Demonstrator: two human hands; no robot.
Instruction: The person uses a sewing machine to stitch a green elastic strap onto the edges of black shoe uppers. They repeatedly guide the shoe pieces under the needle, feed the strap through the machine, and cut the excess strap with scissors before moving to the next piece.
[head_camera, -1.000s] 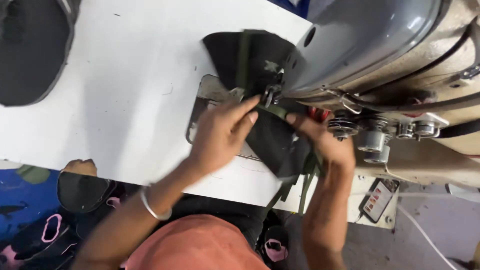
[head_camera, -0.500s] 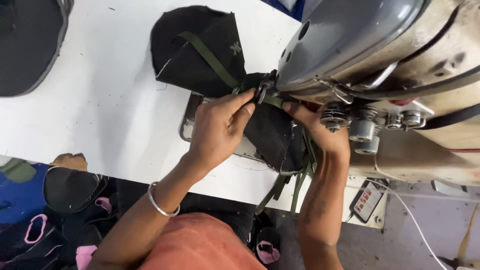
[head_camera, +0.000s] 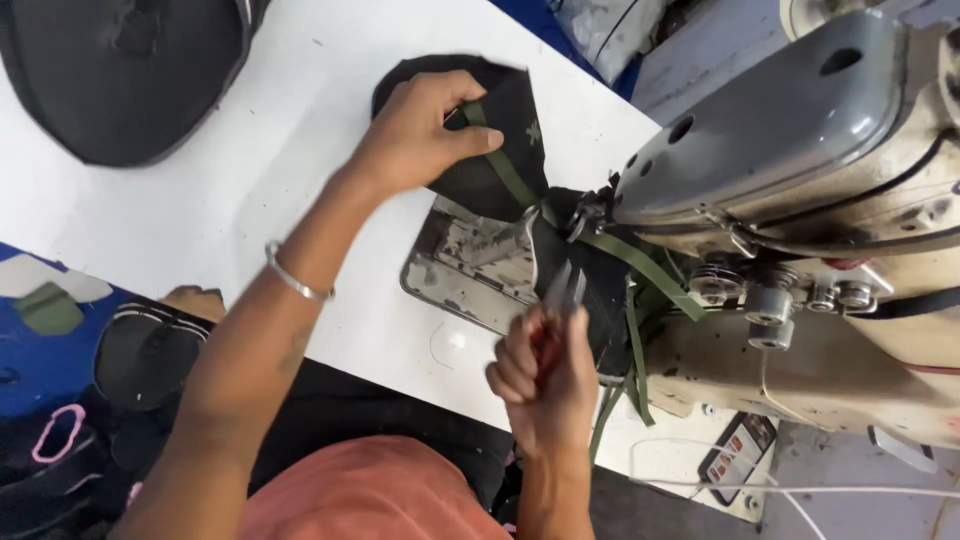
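My left hand (head_camera: 420, 135) grips a black fabric piece (head_camera: 500, 170) with an olive green strap (head_camera: 510, 175) sewn on it, pulling it away from the needle area of the grey sewing machine (head_camera: 790, 150). My right hand (head_camera: 545, 375) is closed around small metal thread snips (head_camera: 562, 295) with red handles, their tips pointing up toward the fabric near the worn metal plate (head_camera: 470, 265). More green strap (head_camera: 640, 330) hangs down over the table's front edge below the machine.
The white table (head_camera: 230, 200) carries another black padded piece (head_camera: 110, 70) at the far left. A small box with a cable (head_camera: 735, 455) hangs under the machine. Dark pieces and a pink ring (head_camera: 60, 440) lie on the blue floor at lower left.
My left hand slid the fabric out to the left from under the machine head. My right hand left the fabric and now holds the snips, raised near it.
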